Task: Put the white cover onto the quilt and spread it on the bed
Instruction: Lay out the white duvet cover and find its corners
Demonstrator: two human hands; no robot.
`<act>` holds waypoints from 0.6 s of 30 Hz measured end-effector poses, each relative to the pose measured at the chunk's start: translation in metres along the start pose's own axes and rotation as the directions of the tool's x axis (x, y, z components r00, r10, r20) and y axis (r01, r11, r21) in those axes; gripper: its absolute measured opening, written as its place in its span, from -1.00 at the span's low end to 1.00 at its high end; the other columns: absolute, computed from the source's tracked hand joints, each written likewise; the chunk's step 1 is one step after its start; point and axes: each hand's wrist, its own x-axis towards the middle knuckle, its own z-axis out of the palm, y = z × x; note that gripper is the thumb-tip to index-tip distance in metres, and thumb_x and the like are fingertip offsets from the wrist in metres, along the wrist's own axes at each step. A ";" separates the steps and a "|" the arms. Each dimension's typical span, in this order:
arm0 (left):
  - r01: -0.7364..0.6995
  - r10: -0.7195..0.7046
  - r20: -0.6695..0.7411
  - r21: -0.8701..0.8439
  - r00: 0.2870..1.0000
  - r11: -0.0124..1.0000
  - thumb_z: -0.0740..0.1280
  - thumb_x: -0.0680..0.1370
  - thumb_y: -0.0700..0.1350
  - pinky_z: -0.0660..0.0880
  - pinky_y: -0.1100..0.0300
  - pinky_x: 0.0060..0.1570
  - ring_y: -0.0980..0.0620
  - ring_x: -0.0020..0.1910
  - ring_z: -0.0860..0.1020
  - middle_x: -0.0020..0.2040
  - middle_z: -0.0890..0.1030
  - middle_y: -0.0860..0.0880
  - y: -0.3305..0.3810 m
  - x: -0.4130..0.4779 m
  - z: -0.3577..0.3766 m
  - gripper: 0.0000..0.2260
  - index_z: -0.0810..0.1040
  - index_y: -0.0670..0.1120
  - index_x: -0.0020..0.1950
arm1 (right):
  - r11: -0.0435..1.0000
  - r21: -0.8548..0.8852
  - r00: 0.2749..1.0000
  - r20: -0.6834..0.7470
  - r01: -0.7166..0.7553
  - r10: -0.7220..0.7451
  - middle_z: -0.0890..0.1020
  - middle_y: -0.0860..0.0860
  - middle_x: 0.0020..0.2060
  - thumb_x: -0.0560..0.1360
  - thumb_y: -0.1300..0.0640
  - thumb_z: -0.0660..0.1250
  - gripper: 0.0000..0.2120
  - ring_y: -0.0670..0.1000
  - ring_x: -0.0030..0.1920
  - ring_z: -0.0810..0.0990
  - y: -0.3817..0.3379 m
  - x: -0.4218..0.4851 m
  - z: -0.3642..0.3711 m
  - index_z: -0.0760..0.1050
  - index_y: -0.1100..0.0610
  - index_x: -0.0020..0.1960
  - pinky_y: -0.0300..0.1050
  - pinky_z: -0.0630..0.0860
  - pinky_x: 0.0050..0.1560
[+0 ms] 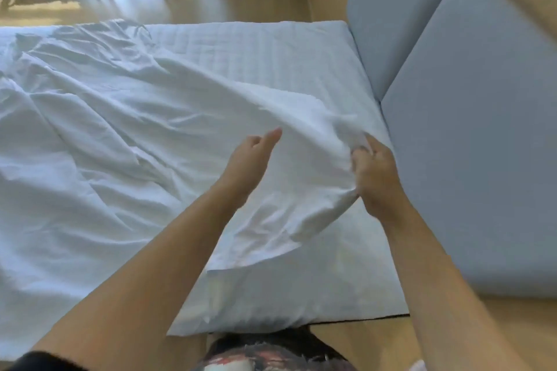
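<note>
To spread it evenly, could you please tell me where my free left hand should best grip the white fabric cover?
Probably the white fabric cover at its loose near hem, coming from your side: that edge lifts free in a curve, while the right hand pinches the bunched end.

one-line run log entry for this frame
left hand: open, holds nothing | right hand: grips white cover near headboard | cover: rumpled on bed
</note>
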 end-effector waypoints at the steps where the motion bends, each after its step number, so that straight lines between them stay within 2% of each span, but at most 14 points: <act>1: 0.060 -0.057 0.103 -0.027 0.993 0.998 0.25 0.51 0.26 0.47 -0.03 0.13 -0.10 0.10 0.53 0.09 0.52 -0.08 0.018 0.007 0.024 -0.61 0.40 0.03 0.18 | 0.997 -0.067 0.991 0.129 0.031 -0.022 0.63 -0.26 -0.18 0.57 0.25 0.11 -0.67 -0.26 -0.18 0.57 0.017 -0.018 -0.002 0.60 -0.06 -0.02 -0.35 0.52 -0.13; 2: 0.138 -0.124 0.172 -0.067 0.977 0.988 0.30 0.49 0.24 0.51 0.01 0.04 -0.09 0.02 0.56 0.03 0.52 -0.08 0.026 0.016 0.046 -0.60 0.39 0.01 0.18 | 0.990 -0.140 0.967 0.254 0.031 0.006 0.64 -0.19 0.03 0.59 0.24 0.12 -0.67 -0.23 0.03 0.58 0.035 -0.034 -0.005 0.58 -0.01 0.17 -0.28 0.52 0.09; 3: 0.195 -0.183 0.211 -0.036 0.960 0.980 0.35 0.50 0.12 0.54 0.07 -0.08 -0.07 -0.08 0.56 -0.07 0.51 -0.08 0.026 0.022 0.065 -0.62 0.41 -0.06 0.19 | 0.978 -0.206 0.941 0.337 0.028 0.044 0.61 -0.12 0.15 0.59 0.27 0.11 -0.61 -0.17 0.16 0.55 0.052 -0.045 -0.005 0.51 0.00 0.30 -0.20 0.48 0.22; 4: 0.180 -0.186 0.181 0.050 0.966 0.982 0.34 0.53 -0.06 0.52 0.14 -0.18 -0.06 -0.15 0.52 -0.17 0.47 -0.06 0.015 0.033 0.079 -0.69 0.44 -0.17 0.21 | 0.964 -0.262 0.922 0.381 0.039 0.066 0.59 -0.08 0.20 0.58 0.30 0.09 -0.56 -0.12 0.21 0.53 0.066 -0.052 -0.005 0.45 -0.02 0.36 -0.16 0.45 0.26; 6: 0.100 -0.126 0.091 0.246 0.988 0.964 0.18 0.58 -0.26 0.45 0.27 -0.29 -0.02 -0.21 0.45 -0.28 0.38 -0.02 -0.009 0.045 0.099 -0.69 0.41 -0.33 0.31 | 0.970 -0.241 0.913 0.390 -0.026 0.121 0.60 -0.11 0.14 0.57 0.28 0.12 -0.55 -0.14 0.14 0.54 0.083 -0.061 -0.010 0.41 -0.06 0.38 -0.23 0.46 0.20; 8: 0.060 -0.089 0.083 0.295 0.993 0.953 0.11 0.62 -0.25 0.41 0.26 -0.34 -0.01 -0.25 0.45 -0.24 0.43 -0.06 -0.029 0.044 0.107 -0.70 0.43 -0.34 0.29 | 0.965 -0.057 0.921 0.292 -0.254 0.260 0.58 -0.11 -0.01 0.58 0.13 0.21 -0.64 -0.17 -0.03 0.56 0.098 -0.063 -0.022 0.41 0.02 0.38 -0.33 0.48 0.00; 9: 0.047 -0.077 0.097 0.283 0.992 0.958 0.12 0.62 -0.20 0.43 0.22 -0.30 -0.04 -0.22 0.48 -0.20 0.47 -0.10 -0.034 0.040 0.107 -0.72 0.49 -0.32 0.21 | 0.909 0.082 0.895 0.235 -0.408 0.380 0.56 -0.04 -0.04 0.58 0.00 0.21 -0.62 -0.11 -0.07 0.57 0.109 -0.060 -0.029 0.40 0.09 0.36 -0.27 0.51 -0.07; 10: 0.035 -0.070 0.127 0.259 0.989 0.965 0.14 0.62 -0.16 0.45 0.17 -0.26 -0.06 -0.19 0.50 -0.19 0.51 -0.14 -0.039 0.033 0.107 -0.74 0.55 -0.29 0.09 | 0.783 0.261 0.825 0.206 -0.565 0.527 0.55 0.04 -0.02 0.55 -0.14 0.18 -0.52 -0.01 -0.04 0.58 0.119 -0.055 -0.035 0.38 0.17 0.33 -0.16 0.54 -0.07; 12: 0.006 -0.067 0.265 0.223 0.962 0.975 0.17 0.59 -0.21 0.47 0.11 -0.20 -0.06 -0.22 0.53 -0.21 0.55 -0.16 -0.044 0.010 0.104 -0.78 0.58 -0.29 -0.04 | 0.408 0.523 0.613 0.309 -0.748 0.727 0.53 0.20 0.13 0.46 -0.35 0.17 -0.33 0.18 0.10 0.57 0.135 -0.041 -0.041 0.34 0.19 0.28 0.08 0.55 0.05; 13: -0.006 -0.080 0.368 0.227 0.926 0.974 0.17 0.56 -0.29 0.49 0.17 -0.21 -0.03 -0.26 0.54 -0.24 0.58 -0.12 -0.048 -0.004 0.103 -0.79 0.59 -0.28 -0.07 | 0.304 0.542 0.557 0.396 -0.784 0.730 0.52 0.24 0.18 0.43 -0.39 0.18 -0.28 0.24 0.15 0.55 0.139 -0.036 -0.039 0.38 0.19 0.27 0.13 0.53 0.10; 14: -0.009 -0.117 0.462 0.262 0.879 0.965 0.15 0.54 -0.33 0.48 0.23 -0.27 0.03 -0.32 0.53 -0.31 0.58 -0.04 -0.052 -0.017 0.101 -0.77 0.61 -0.23 -0.13 | 0.248 0.522 0.519 0.475 -0.816 0.711 0.53 0.27 0.19 0.45 -0.37 0.16 -0.25 0.25 0.17 0.54 0.138 -0.033 -0.034 0.43 0.26 0.27 0.09 0.53 0.08; 15: -0.004 -0.162 0.542 0.293 0.825 0.956 0.15 0.52 -0.35 0.43 0.28 -0.34 0.09 -0.39 0.49 -0.39 0.55 0.02 -0.056 -0.028 0.100 -0.73 0.59 -0.16 -0.23 | 0.258 0.493 0.507 0.479 -0.831 0.716 0.54 0.27 0.19 0.53 -0.26 0.14 -0.34 0.23 0.16 0.54 0.136 -0.032 -0.029 0.46 0.30 0.28 0.01 0.53 -0.01; 16: 0.009 -0.204 0.593 0.315 0.779 0.949 0.14 0.51 -0.36 0.37 0.30 -0.38 0.10 -0.43 0.43 -0.44 0.49 0.05 -0.063 -0.035 0.099 -0.71 0.53 -0.12 -0.31 | 0.343 0.450 0.531 0.404 -0.824 0.745 0.55 0.25 0.17 0.60 -0.10 0.12 -0.50 0.20 0.10 0.56 0.133 -0.030 -0.022 0.47 0.29 0.27 -0.08 0.51 -0.15; 18: 0.039 -0.262 0.599 0.358 0.756 0.933 0.14 0.49 -0.36 0.31 0.28 -0.40 0.08 -0.45 0.37 -0.46 0.43 0.03 -0.071 -0.037 0.098 -0.72 0.46 -0.11 -0.36 | 0.510 0.303 0.581 0.232 -0.805 0.780 0.59 0.15 -0.03 0.64 0.09 0.09 -0.75 0.11 -0.16 0.56 0.127 -0.024 -0.016 0.49 0.19 0.09 -0.11 0.43 -0.30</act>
